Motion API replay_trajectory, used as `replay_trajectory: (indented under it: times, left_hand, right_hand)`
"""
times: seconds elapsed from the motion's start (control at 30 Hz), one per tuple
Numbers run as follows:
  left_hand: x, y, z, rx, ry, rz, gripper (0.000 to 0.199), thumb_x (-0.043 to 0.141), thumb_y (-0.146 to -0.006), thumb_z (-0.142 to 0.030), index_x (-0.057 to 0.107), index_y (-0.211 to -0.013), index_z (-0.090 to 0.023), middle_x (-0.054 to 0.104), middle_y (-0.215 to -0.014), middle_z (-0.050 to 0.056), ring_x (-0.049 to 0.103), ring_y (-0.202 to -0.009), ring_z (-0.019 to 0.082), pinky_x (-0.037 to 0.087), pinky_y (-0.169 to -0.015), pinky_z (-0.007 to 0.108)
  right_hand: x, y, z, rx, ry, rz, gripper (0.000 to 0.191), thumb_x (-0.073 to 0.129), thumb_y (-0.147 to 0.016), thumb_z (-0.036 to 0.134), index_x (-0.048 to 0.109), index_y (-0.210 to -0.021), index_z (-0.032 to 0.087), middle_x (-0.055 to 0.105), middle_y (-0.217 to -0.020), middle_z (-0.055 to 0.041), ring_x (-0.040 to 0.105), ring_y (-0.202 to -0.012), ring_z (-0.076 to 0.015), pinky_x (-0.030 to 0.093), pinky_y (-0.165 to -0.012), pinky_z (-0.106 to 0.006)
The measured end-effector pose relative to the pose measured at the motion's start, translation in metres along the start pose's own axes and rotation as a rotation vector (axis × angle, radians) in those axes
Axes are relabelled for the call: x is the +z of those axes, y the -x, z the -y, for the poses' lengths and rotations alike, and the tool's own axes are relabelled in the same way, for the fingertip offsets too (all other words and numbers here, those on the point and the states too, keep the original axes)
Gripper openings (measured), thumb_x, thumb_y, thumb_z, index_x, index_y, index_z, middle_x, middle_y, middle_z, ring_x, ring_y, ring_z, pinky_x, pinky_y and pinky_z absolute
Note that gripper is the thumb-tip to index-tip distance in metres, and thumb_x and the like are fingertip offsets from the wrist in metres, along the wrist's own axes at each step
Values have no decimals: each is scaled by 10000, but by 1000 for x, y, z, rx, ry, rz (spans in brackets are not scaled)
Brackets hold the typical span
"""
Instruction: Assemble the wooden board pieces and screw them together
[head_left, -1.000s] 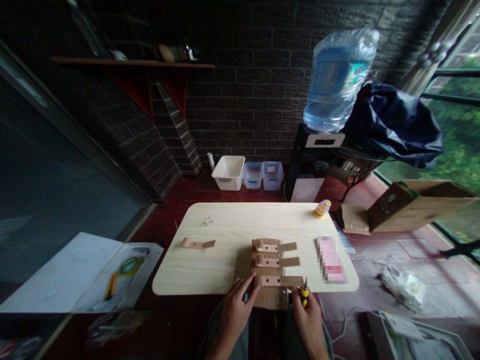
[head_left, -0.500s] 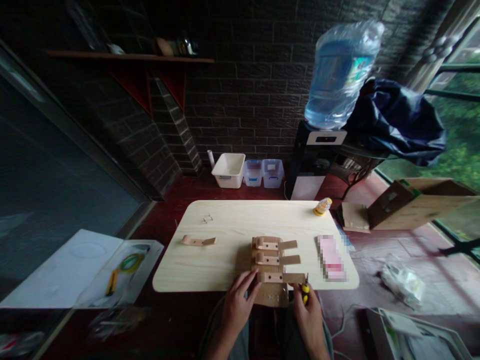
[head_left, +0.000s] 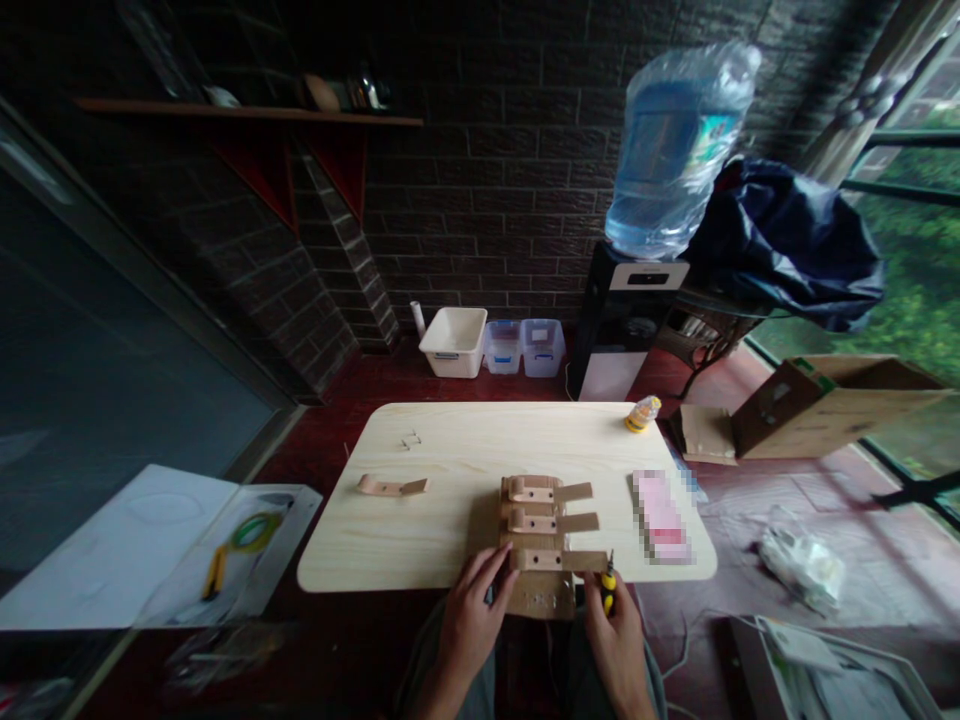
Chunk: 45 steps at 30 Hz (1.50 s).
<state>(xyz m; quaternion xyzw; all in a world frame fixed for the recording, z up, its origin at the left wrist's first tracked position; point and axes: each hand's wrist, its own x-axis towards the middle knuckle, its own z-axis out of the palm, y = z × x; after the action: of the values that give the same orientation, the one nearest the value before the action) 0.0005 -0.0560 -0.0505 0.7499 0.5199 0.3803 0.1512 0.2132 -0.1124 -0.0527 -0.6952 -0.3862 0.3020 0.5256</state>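
Wooden board [head_left: 541, 598] at the near edge of the bench [head_left: 420, 520], overhanging toward the lap, with three wooden hooks [head_left: 541, 522] fixed across it in a row, arms pointing right. Left hand [head_left: 472, 618] laid on the board's left side, fingers spread and touching the nearest hook, gripping nothing. Right hand [head_left: 616, 640] curled round a small yellow screwdriver [head_left: 608, 588], tip upward just beside the right end of the nearest hook.

Farther out on the bench: a fourth hook [head_left: 390, 486] loose at the left, well apart from the board; small metal bits [head_left: 409, 439] beyond it, too small to tell apart; a pink packet [head_left: 660, 515], blurred, to the right of the board; a small yellow bottle [head_left: 642, 414] on its side at the far right corner.

Beyond the bench, against the brick wall: a white tub [head_left: 454, 342] and two clear boxes [head_left: 523, 346] on the floor, a water dispenser [head_left: 637, 300] with a big blue jug [head_left: 675, 150]. Cardboard box [head_left: 825, 405] tilted on the floor at right.
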Motion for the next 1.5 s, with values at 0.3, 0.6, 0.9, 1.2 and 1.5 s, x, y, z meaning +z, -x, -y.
replay_trajectory:
  times: [0.3,0.6,0.9,1.2,1.5]
  left_hand:
    - [-10,2,-6,52,12,18,313,615,-953,-342,698,-1245,-269,749,-1116,76,736,-1045,203,624,-921,285]
    - [-8,-2,-3,46,-8,21,305,593,-929,-317,701,-1210,-265,757,-1098,75,743,-1002,208,638,-890,301]
    - [3,-3,7,16,-42,13,367,602,-943,-325,653,-1304,-284,761,-1154,61,737,-1052,216,634,-935,333]
    - [8,-8,10,-15,-33,1,377,605,-957,-340,648,-1325,-271,754,-1168,68,736,-1059,205,622,-933,287]
    - [11,-7,11,-29,-36,-10,362,603,-959,-342,656,-1307,-257,759,-1160,65,742,-1042,190,616,-935,261]
  right_hand:
    - [-4,3,-6,52,-49,35,345,610,-894,525,646,-1021,206,735,-920,-60,661,-845,-228,516,-735,-293]
    - [0,-2,-13,54,14,21,277,618,-875,474,647,-966,214,707,-805,-31,637,-759,-213,499,-681,-284]
    - [8,-9,-13,37,31,15,303,613,-886,512,642,-958,219,702,-793,-32,639,-742,-209,508,-681,-284]
    - [11,-14,-11,85,33,53,334,600,-894,529,644,-990,213,718,-798,-42,657,-725,-210,521,-666,-281]
    - [12,-15,-13,92,24,60,358,588,-903,564,636,-936,211,704,-760,-34,641,-684,-194,511,-637,-268]
